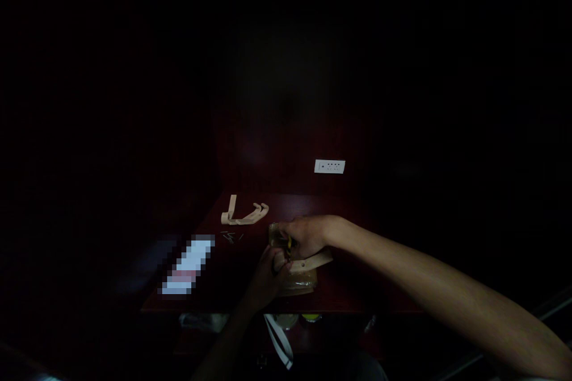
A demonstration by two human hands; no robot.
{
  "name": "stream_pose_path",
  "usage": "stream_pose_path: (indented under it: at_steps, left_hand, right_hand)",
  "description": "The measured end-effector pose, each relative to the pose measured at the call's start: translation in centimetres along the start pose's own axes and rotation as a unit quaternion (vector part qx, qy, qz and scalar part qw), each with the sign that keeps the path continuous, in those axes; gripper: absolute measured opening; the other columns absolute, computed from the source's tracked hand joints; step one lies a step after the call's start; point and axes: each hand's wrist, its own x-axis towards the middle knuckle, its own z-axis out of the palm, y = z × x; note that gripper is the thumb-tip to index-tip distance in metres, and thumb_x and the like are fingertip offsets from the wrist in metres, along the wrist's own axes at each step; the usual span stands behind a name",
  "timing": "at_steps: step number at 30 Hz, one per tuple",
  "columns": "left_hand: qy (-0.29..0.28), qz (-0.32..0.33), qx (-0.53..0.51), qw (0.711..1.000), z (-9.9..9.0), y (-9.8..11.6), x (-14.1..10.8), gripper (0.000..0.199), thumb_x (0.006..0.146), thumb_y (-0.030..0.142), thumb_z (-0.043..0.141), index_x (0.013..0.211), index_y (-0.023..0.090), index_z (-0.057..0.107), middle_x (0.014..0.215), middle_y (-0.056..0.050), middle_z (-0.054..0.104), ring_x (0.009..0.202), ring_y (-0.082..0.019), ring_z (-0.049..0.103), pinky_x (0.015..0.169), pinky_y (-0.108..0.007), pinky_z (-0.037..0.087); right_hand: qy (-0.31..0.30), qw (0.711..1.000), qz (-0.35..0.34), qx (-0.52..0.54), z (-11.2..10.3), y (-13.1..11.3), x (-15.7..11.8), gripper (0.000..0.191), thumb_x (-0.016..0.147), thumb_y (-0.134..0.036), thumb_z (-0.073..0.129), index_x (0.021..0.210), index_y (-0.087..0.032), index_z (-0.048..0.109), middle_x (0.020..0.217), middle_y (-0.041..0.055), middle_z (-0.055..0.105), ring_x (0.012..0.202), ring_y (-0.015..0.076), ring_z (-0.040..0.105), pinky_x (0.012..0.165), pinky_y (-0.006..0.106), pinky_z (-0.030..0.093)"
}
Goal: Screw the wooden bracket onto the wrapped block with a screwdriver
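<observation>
My right hand [306, 237] is closed around a small yellow and black tool [289, 243], its details lost in the dark. Just below and to the left, my left hand [268, 277] has its fingers closed on the left end of a curved wooden piece [313, 261], which has a dark round hole. Under the wooden piece lies a brownish packet with shiny clear wrapping [301, 281]. A small translucent box-like object [273, 232] stands by the fingertips. Further left rests a jointed wooden piece with curved ends [245, 219].
Several thin metal pins or screws [230, 237] lie on the dark red table [214, 292]. A pixelated bright rectangle [187, 266] is at the left. A white socket panel [329, 166] sits on the back wall. Below the front edge hangs a white strap [279, 342].
</observation>
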Motion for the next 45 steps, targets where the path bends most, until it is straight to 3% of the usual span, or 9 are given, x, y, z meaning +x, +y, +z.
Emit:
stream_pose_path:
  at_steps: [5,10,16,23,32,38,45]
  left_hand:
    - [-0.016,0.01,0.0,1.0,-0.1,-0.2,0.0,0.023,0.083,0.039,0.054,0.098,0.022,0.054,0.107,-0.006,0.056,0.103,-0.022,0.051,0.094,-0.036,0.04]
    - [-0.005,0.014,0.01,1.0,0.0,-0.3,0.0,0.02,0.082,0.039,0.054,0.092,0.021,0.054,0.099,-0.005,0.057,0.102,-0.022,0.051,0.094,-0.037,0.04]
    - [-0.003,0.012,0.007,1.0,0.2,-0.3,0.1,0.022,0.083,0.041,0.053,0.093,0.021,0.054,0.095,-0.003,0.057,0.094,-0.019,0.053,0.09,-0.035,0.042]
    - [-0.013,0.01,0.003,1.0,0.0,-0.3,0.1,0.022,0.083,0.04,0.053,0.095,0.021,0.053,0.102,-0.005,0.056,0.101,-0.021,0.051,0.094,-0.037,0.04]
    - [-0.011,0.015,0.012,1.0,0.0,-0.4,0.1,0.02,0.084,0.039,0.051,0.093,0.021,0.052,0.098,-0.004,0.055,0.097,-0.019,0.052,0.092,-0.035,0.041]
    - [-0.006,0.023,0.007,1.0,0.0,-0.3,0.0,0.019,0.084,0.038,0.052,0.091,0.021,0.052,0.095,-0.003,0.054,0.09,-0.018,0.052,0.085,-0.031,0.043]
    - [-0.004,0.022,0.007,1.0,0.1,-0.8,0.1,0.018,0.084,0.038,0.053,0.091,0.021,0.053,0.092,-0.003,0.056,0.092,-0.018,0.052,0.091,-0.034,0.041]
  right_hand:
    - [0.002,1.0,-0.022,-0.005,-0.1,0.2,0.0,0.039,0.074,-0.028,0.059,0.111,-0.016,0.062,0.093,0.0085,0.068,0.071,0.0183,0.061,0.051,0.024,0.039]
    - [0.014,0.999,-0.024,-0.033,-0.3,0.1,-0.1,0.028,0.08,-0.028,0.054,0.098,-0.012,0.068,0.085,0.0101,0.069,0.065,0.0166,0.06,0.051,0.024,0.037]
    - [0.027,0.998,0.013,-0.052,0.0,0.1,-0.2,0.035,0.083,-0.038,0.053,0.097,-0.01,0.068,0.089,0.0148,0.068,0.066,0.0192,0.062,0.05,0.026,0.038]
    - [0.033,0.999,-0.016,0.033,0.8,0.6,-0.1,0.046,0.074,-0.034,0.06,0.117,-0.018,0.056,0.098,0.0083,0.068,0.073,0.0176,0.062,0.053,0.023,0.04]
    - [0.024,0.999,-0.031,-0.011,0.3,0.3,-0.2,0.029,0.079,-0.025,0.052,0.103,-0.012,0.065,0.087,0.0103,0.069,0.064,0.0159,0.06,0.047,0.022,0.035]
    - [0.017,0.999,-0.002,-0.035,0.2,0.3,-0.4,0.031,0.082,-0.029,0.05,0.097,-0.009,0.068,0.083,0.0123,0.069,0.06,0.0148,0.058,0.048,0.023,0.036]
    - [0.025,0.999,0.005,-0.034,0.4,0.4,-0.3,0.033,0.083,-0.031,0.049,0.097,-0.008,0.067,0.081,0.0125,0.068,0.059,0.0158,0.058,0.046,0.024,0.034]
